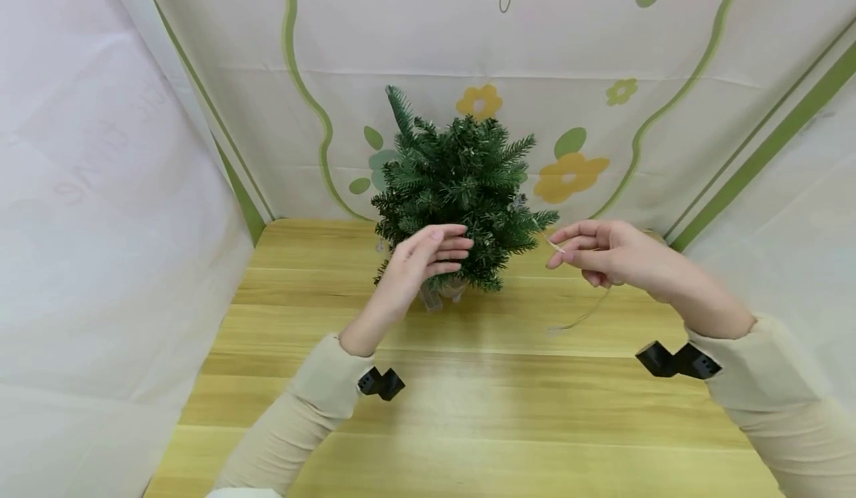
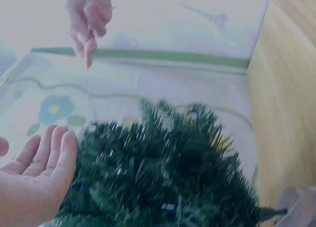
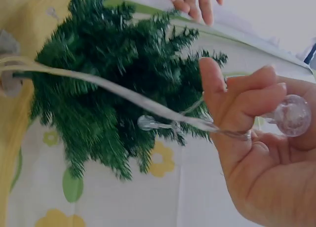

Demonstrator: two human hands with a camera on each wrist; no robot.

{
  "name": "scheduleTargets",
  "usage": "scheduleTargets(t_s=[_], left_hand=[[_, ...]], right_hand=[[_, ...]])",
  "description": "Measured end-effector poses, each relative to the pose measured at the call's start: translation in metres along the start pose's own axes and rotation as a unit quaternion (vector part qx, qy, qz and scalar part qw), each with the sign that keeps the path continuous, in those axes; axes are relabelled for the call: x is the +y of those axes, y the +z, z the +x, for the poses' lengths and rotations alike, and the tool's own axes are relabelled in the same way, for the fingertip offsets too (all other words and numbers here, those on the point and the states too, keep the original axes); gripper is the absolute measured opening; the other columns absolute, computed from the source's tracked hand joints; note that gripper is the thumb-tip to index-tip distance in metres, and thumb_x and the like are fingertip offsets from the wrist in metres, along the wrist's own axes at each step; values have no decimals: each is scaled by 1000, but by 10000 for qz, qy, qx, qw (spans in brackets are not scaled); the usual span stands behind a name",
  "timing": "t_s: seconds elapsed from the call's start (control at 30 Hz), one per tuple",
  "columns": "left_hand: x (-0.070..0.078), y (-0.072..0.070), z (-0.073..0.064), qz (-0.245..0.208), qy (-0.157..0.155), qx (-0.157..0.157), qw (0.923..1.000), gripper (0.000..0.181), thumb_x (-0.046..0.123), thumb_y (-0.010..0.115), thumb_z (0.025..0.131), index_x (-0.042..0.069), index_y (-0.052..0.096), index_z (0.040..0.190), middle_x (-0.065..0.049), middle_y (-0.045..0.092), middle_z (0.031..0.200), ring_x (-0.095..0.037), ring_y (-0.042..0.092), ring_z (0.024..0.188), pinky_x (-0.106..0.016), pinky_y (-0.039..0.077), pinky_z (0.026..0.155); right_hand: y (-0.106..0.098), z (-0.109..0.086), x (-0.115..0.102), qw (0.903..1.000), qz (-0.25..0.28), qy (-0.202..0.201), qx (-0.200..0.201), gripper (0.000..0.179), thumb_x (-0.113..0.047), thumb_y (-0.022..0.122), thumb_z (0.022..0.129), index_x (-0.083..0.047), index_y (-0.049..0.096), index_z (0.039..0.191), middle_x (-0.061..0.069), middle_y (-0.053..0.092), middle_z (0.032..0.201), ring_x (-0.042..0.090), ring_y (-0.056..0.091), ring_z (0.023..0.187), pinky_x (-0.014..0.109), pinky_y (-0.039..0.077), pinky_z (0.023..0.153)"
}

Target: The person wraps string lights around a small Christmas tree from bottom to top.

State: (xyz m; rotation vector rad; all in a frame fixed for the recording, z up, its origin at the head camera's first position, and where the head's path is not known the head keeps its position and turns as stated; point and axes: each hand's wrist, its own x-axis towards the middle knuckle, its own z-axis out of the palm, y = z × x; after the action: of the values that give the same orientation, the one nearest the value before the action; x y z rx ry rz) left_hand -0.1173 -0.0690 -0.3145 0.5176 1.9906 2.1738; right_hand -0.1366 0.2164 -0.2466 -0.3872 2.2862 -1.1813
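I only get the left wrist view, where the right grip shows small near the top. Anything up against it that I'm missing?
Observer: Yes, the right wrist view shows a clear round bulb right at the right grip.

Operator: And what shows below it?

Observer: In the head view, a strand of thin cord droops there, seen against the tabletop.

Operator: Any other bulb?

Observer: The right wrist view has a second bulb in front of the tree; whether it touches the branches, I can't tell.
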Motion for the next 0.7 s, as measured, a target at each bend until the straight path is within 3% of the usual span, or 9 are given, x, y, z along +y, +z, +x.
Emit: scheduleTargets(t_s=[0.27, 0.4, 0.53, 0.7], left_hand=[[-7, 21, -1, 183, -414, -803, 9957, 52, 33, 24, 105, -1, 43, 140, -24, 49, 139, -37, 49, 128, -36, 51, 102], [-8, 27, -3, 323, -488, -973, 9935, 54, 34, 21, 105, 1, 41, 143, -21, 46, 144, -32, 48, 132, -41, 47, 106], [-12, 32, -2, 448, -482, -1093, 9918, 54, 33, 19, 105, 1, 41, 143, -18, 44, 147, -31, 46, 134, -45, 43, 110], [-16, 35, 0, 468, -498, -1248, 9898, 55, 33, 18, 106, -1, 42, 142, -17, 43, 148, -31, 45, 134, -45, 40, 112]], right_hand=[[22, 5, 1, 9985, 489, -110, -210, 30, -12, 47, 100, 5, 45, 124, -11, 68, 92, 8, 49, 58, 22, 36, 44], [33, 13, 5, 9963, 690, -70, -498, 27, -10, 48, 99, 8, 47, 118, -5, 68, 91, 8, 56, 63, 21, 45, 49], [43, 19, 10, 9938, 747, 22, -824, 27, -13, 51, 97, 9, 52, 112, 0, 68, 91, 11, 65, 75, 24, 56, 62], [49, 25, 15, 9901, 815, 14, -1140, 28, -17, 54, 96, 10, 59, 104, 3, 69, 88, 12, 66, 80, 28, 59, 74]])
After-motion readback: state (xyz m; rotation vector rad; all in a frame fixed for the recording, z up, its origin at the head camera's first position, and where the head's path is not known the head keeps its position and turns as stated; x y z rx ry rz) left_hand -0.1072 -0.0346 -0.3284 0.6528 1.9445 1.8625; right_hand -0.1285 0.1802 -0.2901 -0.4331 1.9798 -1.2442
